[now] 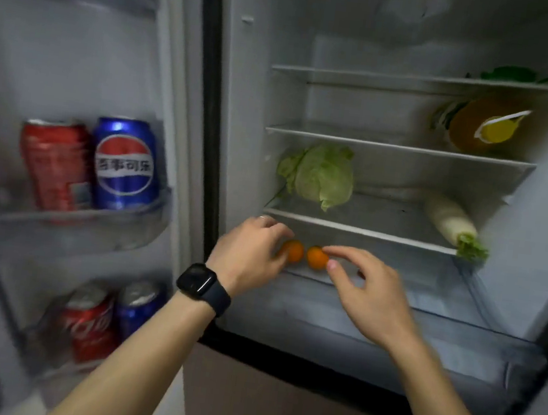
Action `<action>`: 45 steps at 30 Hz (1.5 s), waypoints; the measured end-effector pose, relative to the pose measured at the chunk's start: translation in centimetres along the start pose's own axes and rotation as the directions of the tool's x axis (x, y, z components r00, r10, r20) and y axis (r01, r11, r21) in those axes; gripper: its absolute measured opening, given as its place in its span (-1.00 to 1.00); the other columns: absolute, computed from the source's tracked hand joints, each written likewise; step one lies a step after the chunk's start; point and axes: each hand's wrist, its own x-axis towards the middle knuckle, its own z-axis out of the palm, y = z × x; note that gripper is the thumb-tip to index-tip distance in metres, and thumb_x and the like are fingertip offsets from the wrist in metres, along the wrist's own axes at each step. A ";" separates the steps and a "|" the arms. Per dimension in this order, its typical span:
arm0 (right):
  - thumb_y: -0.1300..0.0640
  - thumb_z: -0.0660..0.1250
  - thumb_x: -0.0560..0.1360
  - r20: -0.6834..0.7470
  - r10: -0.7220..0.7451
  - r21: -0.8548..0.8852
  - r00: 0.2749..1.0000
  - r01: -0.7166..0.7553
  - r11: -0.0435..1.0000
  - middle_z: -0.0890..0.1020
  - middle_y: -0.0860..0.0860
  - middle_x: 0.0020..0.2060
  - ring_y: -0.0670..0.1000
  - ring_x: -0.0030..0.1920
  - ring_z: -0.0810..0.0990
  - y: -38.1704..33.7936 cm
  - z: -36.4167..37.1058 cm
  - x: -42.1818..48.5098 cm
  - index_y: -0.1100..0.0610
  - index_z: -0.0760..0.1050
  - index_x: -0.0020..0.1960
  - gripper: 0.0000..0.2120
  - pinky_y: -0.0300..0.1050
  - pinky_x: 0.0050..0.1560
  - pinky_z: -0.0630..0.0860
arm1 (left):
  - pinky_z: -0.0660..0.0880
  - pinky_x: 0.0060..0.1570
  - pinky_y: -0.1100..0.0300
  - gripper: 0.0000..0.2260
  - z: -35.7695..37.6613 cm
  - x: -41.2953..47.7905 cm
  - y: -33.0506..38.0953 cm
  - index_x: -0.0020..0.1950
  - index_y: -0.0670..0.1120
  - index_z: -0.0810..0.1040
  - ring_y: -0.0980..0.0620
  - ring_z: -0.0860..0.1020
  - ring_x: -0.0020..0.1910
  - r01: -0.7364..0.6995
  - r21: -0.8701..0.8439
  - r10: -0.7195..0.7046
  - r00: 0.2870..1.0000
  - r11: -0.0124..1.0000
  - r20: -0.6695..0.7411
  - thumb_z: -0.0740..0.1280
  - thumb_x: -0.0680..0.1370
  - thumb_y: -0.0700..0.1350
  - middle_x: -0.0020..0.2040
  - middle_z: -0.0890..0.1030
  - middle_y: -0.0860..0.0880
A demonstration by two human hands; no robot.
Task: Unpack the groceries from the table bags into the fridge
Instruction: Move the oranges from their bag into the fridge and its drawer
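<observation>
The top door rack, upper left of the frame, holds red shapes too blurred and cropped for you to name. Your left hand [249,252] covers the near side of the left orange [294,252], and its fingertips are out of sight there. At the upper right, a green thing [513,74] on the top shelf is half hidden by the shelf's edge.

On the open door, a red can [57,163] and a blue can [126,165] stand side by side, with another red and blue pair in the rack below. A black watch [204,288] sits on your left wrist. Inside the fridge [244,100], a cabbage [321,175] and a white radish [450,225] share one shelf; a yellow-capped bottle [482,126] lies above them.

Both oranges sit close together at lower centre, just under the cabbage's shelf. Your left hand curls round the left one. Your right hand [369,295] pinches the right orange [316,257] between forefinger and thumb.
</observation>
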 end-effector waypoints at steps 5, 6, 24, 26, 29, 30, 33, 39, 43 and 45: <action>0.04 0.35 0.56 -0.064 -0.138 0.096 0.988 0.144 0.985 0.64 -0.17 0.14 -0.17 0.20 0.53 -5.1 3.1 -8.4 -0.04 0.65 0.16 -0.79 -0.40 0.27 0.33 | 0.55 0.02 0.02 -0.66 -2.9 -12.7 -0.2 0.34 0.17 0.46 0.01 0.49 0.21 0.094 0.006 -0.092 0.987 0.996 -0.130 0.27 0.56 0.04 0.24 0.55 0.09; 0.03 0.34 0.56 -0.040 -0.149 0.120 0.988 0.153 0.981 0.64 -0.17 0.14 -0.16 0.22 0.53 -6.3 4.1 -10.0 -0.04 0.65 0.16 -0.79 -0.36 0.28 0.35 | 0.54 0.02 0.04 -0.69 -3.4 -15.3 -0.7 0.31 0.16 0.49 0.02 0.49 0.20 0.132 0.020 -0.129 0.984 0.991 -0.122 0.28 0.56 0.04 0.23 0.55 0.10; -0.05 0.30 0.59 0.532 -0.595 0.401 0.602 0.440 0.803 0.59 -0.20 0.22 -0.06 0.33 0.41 -42.3 30.6 -31.6 -0.11 0.58 0.29 -0.71 -0.24 0.31 0.30 | 0.50 0.15 0.06 -0.70 -22.3 -67.9 -18.1 0.29 0.15 0.56 0.02 0.52 0.20 0.867 0.296 -0.863 0.466 0.401 -0.194 0.25 0.58 0.05 0.25 0.59 0.08; -0.05 0.30 0.59 0.540 -0.628 0.448 0.560 0.441 0.778 0.59 -0.21 0.21 -0.06 0.32 0.41 -47.3 33.3 -34.7 -0.10 0.58 0.29 -0.71 -0.23 0.32 0.31 | 0.50 0.15 0.06 -0.72 -25.1 -73.5 -19.8 0.28 0.16 0.57 0.03 0.52 0.20 0.894 0.284 -0.886 0.411 0.346 -0.213 0.26 0.58 0.04 0.24 0.59 0.11; -0.05 0.29 0.60 0.571 -0.669 0.509 0.475 0.435 0.743 0.59 -0.21 0.22 -0.05 0.31 0.41 -53.8 37.4 -38.9 -0.13 0.56 0.30 -0.71 -0.14 0.32 0.40 | 0.48 0.15 0.09 -0.72 -28.8 -81.0 -22.0 0.29 0.15 0.56 0.02 0.50 0.23 0.926 0.273 -0.914 0.329 0.262 -0.236 0.27 0.59 0.03 0.27 0.57 0.08; -0.05 0.29 0.60 0.583 -0.675 0.527 0.451 0.422 0.737 0.59 -0.20 0.22 -0.04 0.30 0.42 -55.7 38.6 -40.0 -0.13 0.56 0.30 -0.71 -0.12 0.31 0.42 | 0.48 0.15 0.09 -0.71 -29.9 -83.3 -22.6 0.31 0.15 0.55 0.01 0.49 0.24 0.937 0.262 -0.925 0.293 0.229 -0.239 0.27 0.59 0.04 0.29 0.56 0.07; -0.05 0.30 0.59 0.604 -0.693 0.562 0.393 0.406 0.720 0.60 -0.18 0.22 -0.01 0.28 0.43 -60.8 41.7 -43.1 -0.12 0.56 0.30 -0.71 -0.20 0.27 0.36 | 0.48 0.17 0.09 -0.70 -32.5 -89.2 -24.4 0.35 0.15 0.50 0.01 0.47 0.28 0.958 0.249 -0.958 0.195 0.140 -0.212 0.25 0.61 0.06 0.32 0.53 0.06; -0.06 0.30 0.59 0.671 -0.687 0.565 0.279 0.407 0.718 0.58 -0.13 0.28 0.02 0.33 0.44 -66.7 47.7 -47.3 -0.09 0.54 0.34 -0.67 -0.09 0.34 0.36 | 0.51 0.15 0.06 -0.68 -34.9 -96.6 -28.9 0.38 0.16 0.46 0.00 0.48 0.28 0.977 0.206 -0.982 0.085 0.049 -0.169 0.26 0.61 0.08 0.33 0.51 0.03; -0.06 0.31 0.59 0.708 -0.672 0.561 0.218 0.405 0.722 0.57 -0.12 0.28 0.02 0.32 0.44 -69.2 53.0 -48.6 -0.10 0.52 0.35 -0.66 -0.17 0.26 0.33 | 0.53 0.12 0.06 -0.68 -35.1 -99.0 -33.6 0.38 0.15 0.47 0.01 0.48 0.29 0.979 0.195 -0.987 0.085 0.058 -0.136 0.26 0.61 0.07 0.33 0.51 0.04; -0.06 0.30 0.60 0.714 -0.672 0.563 0.194 0.410 0.717 0.56 -0.12 0.30 0.02 0.32 0.43 -70.8 56.1 -48.7 -0.10 0.51 0.37 -0.66 -0.23 0.21 0.27 | 0.52 0.15 0.03 -0.67 -35.2 -99.9 -36.8 0.38 0.14 0.47 0.01 0.47 0.30 0.979 0.193 -0.990 0.083 0.061 -0.110 0.26 0.61 0.06 0.33 0.51 0.03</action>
